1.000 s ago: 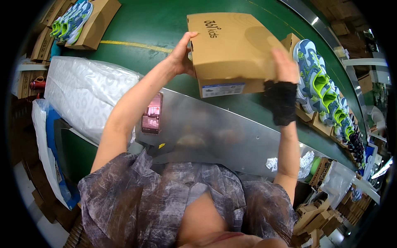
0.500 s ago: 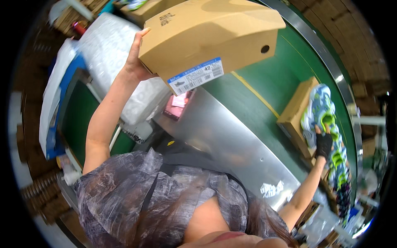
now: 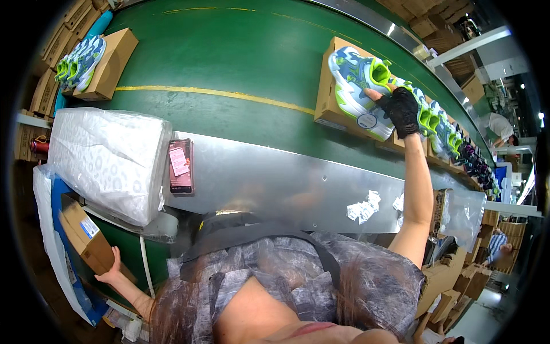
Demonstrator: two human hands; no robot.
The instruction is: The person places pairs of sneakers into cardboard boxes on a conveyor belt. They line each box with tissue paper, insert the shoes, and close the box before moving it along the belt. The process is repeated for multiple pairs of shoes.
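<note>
At the lower left, my bare left hand [image 3: 114, 269] grips the near end of a closed brown shoe box [image 3: 86, 238] with a white and blue label. The box is at a green surface beside a white and blue sheet. My right hand [image 3: 401, 112], in a black glove with bare fingertips, is closed on a blue, white and lime sneaker [image 3: 361, 86]. A round tag hangs at the sneaker's side. Beneath it is a brown box [image 3: 326, 109], standing on the green conveyor belt [image 3: 229, 57]. Part of the sneaker is hidden behind the glove.
More sneakers on boxes [image 3: 447, 135] trail off to the right. Another boxed pair [image 3: 83, 63] stands far left. A plastic-wrapped white bundle [image 3: 109, 160], a phone [image 3: 180, 166] and white packets [image 3: 364, 207] lie along the metal ledge [image 3: 269, 178].
My left hand has carried the shoe box from over the belt down to the lower left. My right hand stays at the sneakers. The view has turned and shows more of the belt.
</note>
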